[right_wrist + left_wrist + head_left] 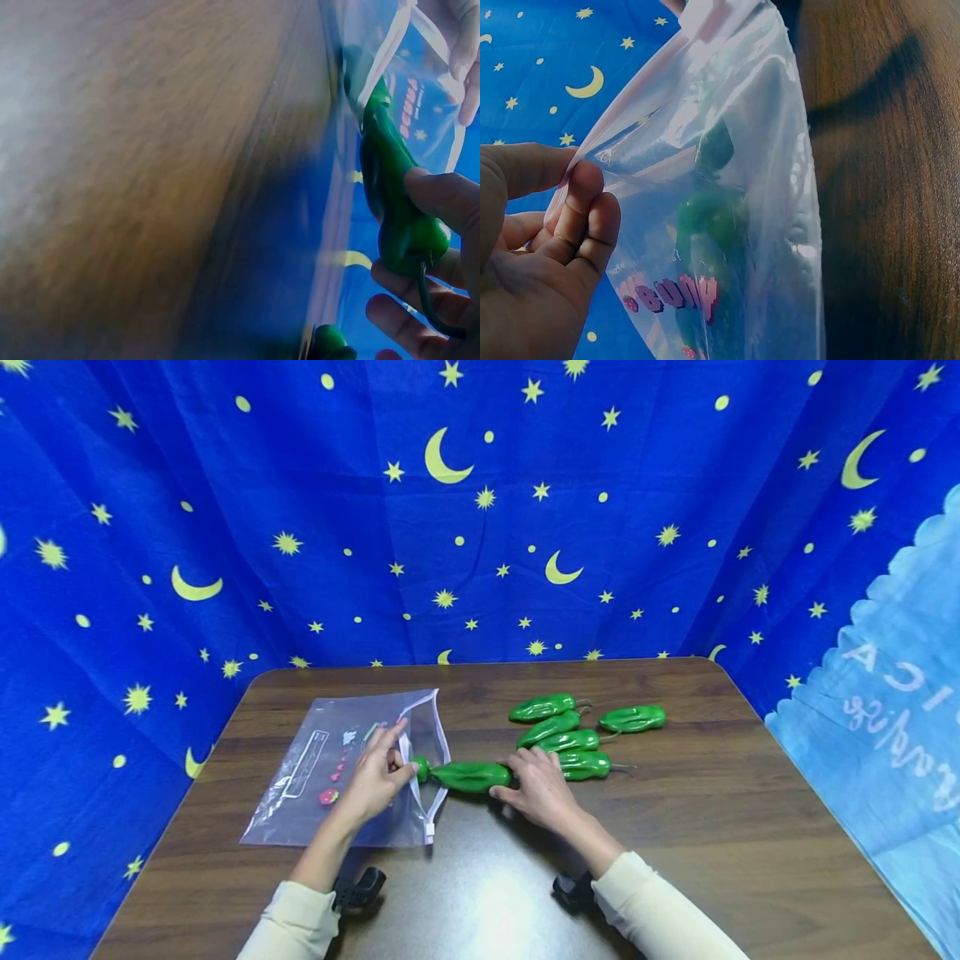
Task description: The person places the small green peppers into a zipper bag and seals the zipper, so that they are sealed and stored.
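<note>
Pepper (471,777), green and glossy, was gripped near its stem end by the right hand (542,787), its tip held at the open mouth of a clear zip bag (296,818) on a wooden bench (712,852). The bag's rim was pinched by the left hand (377,778); a green shape (709,244) was seen through the plastic. Five loose peppers (551,727) were grouped right of the bag, and blue star-patterned cloth (495,635) was hung behind it.
</note>
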Tool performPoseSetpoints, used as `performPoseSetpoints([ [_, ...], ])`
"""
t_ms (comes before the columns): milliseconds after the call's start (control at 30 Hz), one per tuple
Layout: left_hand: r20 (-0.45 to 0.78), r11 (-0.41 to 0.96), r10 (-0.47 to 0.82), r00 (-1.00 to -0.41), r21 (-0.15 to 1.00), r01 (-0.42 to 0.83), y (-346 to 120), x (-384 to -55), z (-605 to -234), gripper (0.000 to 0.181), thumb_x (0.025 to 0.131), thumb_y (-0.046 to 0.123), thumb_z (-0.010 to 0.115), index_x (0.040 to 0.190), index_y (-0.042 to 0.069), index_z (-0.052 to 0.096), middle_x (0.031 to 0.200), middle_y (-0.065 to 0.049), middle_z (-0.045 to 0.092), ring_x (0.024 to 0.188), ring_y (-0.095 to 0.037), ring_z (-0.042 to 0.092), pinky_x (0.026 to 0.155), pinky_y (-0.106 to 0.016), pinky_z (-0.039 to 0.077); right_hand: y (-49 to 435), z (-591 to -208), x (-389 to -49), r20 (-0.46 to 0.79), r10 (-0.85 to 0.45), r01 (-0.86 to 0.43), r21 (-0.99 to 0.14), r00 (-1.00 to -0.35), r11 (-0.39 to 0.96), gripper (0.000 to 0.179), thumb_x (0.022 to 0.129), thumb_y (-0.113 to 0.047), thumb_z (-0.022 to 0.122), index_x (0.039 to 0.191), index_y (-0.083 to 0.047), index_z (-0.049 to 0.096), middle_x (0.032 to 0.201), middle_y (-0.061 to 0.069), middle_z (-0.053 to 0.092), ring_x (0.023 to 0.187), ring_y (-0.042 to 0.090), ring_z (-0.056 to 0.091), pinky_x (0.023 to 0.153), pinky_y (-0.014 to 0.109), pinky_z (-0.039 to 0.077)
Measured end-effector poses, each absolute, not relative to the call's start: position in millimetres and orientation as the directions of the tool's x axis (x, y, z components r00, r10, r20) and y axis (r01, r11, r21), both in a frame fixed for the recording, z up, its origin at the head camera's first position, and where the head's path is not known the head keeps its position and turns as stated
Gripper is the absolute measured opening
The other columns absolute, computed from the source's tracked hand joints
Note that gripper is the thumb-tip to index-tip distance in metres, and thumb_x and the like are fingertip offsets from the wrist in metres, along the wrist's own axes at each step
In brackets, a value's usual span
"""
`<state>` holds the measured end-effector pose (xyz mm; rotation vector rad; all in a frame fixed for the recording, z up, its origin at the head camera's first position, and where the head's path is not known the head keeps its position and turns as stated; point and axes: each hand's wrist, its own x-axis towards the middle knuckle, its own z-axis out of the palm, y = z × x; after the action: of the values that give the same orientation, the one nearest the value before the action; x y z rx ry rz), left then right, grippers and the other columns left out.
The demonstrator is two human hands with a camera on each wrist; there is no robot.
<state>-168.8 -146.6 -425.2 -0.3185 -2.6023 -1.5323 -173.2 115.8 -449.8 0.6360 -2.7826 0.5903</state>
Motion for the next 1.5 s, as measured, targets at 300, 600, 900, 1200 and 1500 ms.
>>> performPoseSetpoints([
  [300,0.225,0.49,0.121,-0.967,0.834,0.255,-147,-168,-427,0.074,0.078,-0.002,0.068,0.143,-0.002,0.033,0.094,-0.012,0.047,0.059,0.001,0.044,0.052,-0.017,0.04,105,-449,-179,0.303,-0.387,-0.473,-0.297,-0.871,0.83,0.05,0.074,-0.042,0.075,0.111,-0.01,0.067,0.096,0.006,0.066,0.088,0.022,0.053,0.077,0.037,0.038],
  [600,0.194,0.47,0.114,-0.974,0.854,0.225,-148,-168,-428,0.074,0.079,-0.002,0.067,0.145,0.002,0.033,0.099,-0.012,0.046,0.065,-0.001,0.045,0.053,-0.015,0.041,94,-448,-182,0.316,-0.406,-0.492,-0.276,-0.858,0.826,0.05,0.074,-0.043,0.074,0.111,-0.01,0.067,0.097,0.005,0.067,0.087,0.022,0.053,0.075,0.036,0.037],
  [900,0.207,0.487,0.12,-0.971,0.84,0.239,-147,-168,-427,0.073,0.079,-0.001,0.068,0.145,0.003,0.034,0.096,-0.011,0.047,0.064,-0.002,0.044,0.053,-0.015,0.04,86,-446,-184,0.35,-0.43,-0.523,-0.242,-0.832,0.817,0.049,0.075,-0.043,0.074,0.11,-0.01,0.068,0.097,0.005,0.067,0.085,0.022,0.053,0.077,0.038,0.038],
  [1200,0.221,0.456,0.131,-0.966,0.852,0.257,-145,-169,-427,0.073,0.079,-0.002,0.067,0.144,0.002,0.034,0.095,-0.012,0.046,0.06,0.0,0.044,0.052,-0.016,0.039,74,-445,-187,0.369,-0.429,-0.517,-0.182,-0.825,0.837,0.046,0.074,-0.044,0.073,0.108,-0.014,0.068,0.095,0.001,0.067,0.084,0.02,0.053,0.076,0.036,0.038],
  [1500,0.248,0.458,0.135,-0.959,0.843,0.283,-144,-169,-425,0.073,0.079,-0.003,0.067,0.144,0.0,0.034,0.093,-0.012,0.046,0.058,0.002,0.044,0.054,-0.017,0.038,70,-448,-193,0.388,-0.428,-0.513,-0.146,-0.816,0.846,0.045,0.074,-0.046,0.074,0.107,-0.015,0.069,0.093,0.001,0.067,0.085,0.02,0.053,0.077,0.036,0.039],
])
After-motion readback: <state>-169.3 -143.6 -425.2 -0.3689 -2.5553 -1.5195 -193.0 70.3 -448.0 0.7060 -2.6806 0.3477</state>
